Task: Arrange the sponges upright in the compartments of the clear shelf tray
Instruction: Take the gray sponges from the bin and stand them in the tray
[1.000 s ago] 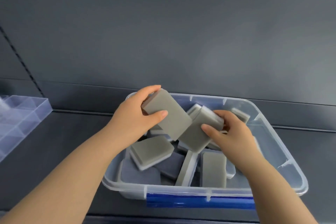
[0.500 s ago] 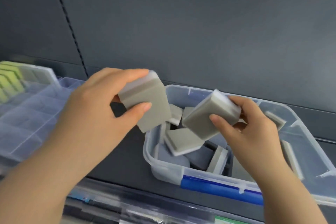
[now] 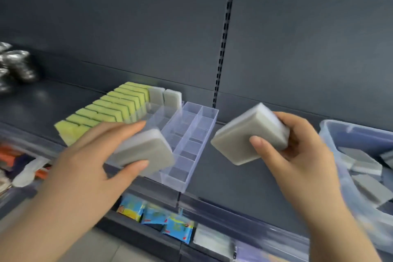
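Item 1: grey sponge (image 3: 146,151), white backing, rounded corners. Left hand (image 3: 89,155) clamped round it, broad face up, over near-left end of clear shelf tray (image 3: 191,134).
Item 2: matching sponge (image 3: 248,136). Right hand (image 3: 297,151) grips it, tilted, just right of tray, not touching.
Left hand nearer tray. Tray's long axis runs away from person.
Judgement: each sponge needs turning on edge before slotting.
Stock: two grey sponges (image 3: 164,97) upright at tray's far-left end.
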A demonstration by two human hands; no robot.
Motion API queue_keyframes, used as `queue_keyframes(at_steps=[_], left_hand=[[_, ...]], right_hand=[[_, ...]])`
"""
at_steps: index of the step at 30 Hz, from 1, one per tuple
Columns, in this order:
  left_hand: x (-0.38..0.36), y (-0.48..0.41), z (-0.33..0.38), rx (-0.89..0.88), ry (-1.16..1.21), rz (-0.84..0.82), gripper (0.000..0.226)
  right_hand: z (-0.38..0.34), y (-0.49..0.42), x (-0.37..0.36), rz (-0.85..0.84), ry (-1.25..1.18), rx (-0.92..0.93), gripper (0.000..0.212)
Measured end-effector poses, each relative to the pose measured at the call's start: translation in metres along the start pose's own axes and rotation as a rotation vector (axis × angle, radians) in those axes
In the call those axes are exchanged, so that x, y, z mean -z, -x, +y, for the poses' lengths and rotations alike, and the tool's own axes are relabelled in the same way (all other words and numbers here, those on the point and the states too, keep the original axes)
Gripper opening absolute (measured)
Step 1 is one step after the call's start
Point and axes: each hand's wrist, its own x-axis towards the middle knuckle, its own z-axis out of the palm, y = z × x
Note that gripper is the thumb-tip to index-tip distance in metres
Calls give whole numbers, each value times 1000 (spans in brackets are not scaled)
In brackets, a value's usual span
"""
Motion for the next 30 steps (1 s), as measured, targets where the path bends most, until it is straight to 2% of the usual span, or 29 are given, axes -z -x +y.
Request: queue_keyframes(at_steps=[3,10,19,26,30], left_hand=[[12,0,-28,27,11,-11,59],[7,-32,-87,23,-12,-36,50],[8,-100,-155,98,38,60,44],[2,-138,-213,174,187,87,48],[3,-161,-237,116,228,44,47]], right_hand=[[-10,-4,-47,-61,-32,-32,37],[5,-44,-116,-100,-40,-111,34],[26,-141,-187,-160,-22,-122,33],[32,-173,-231,-147,69,-157,36],[33,-173,-245,-64,138,-200,41]])
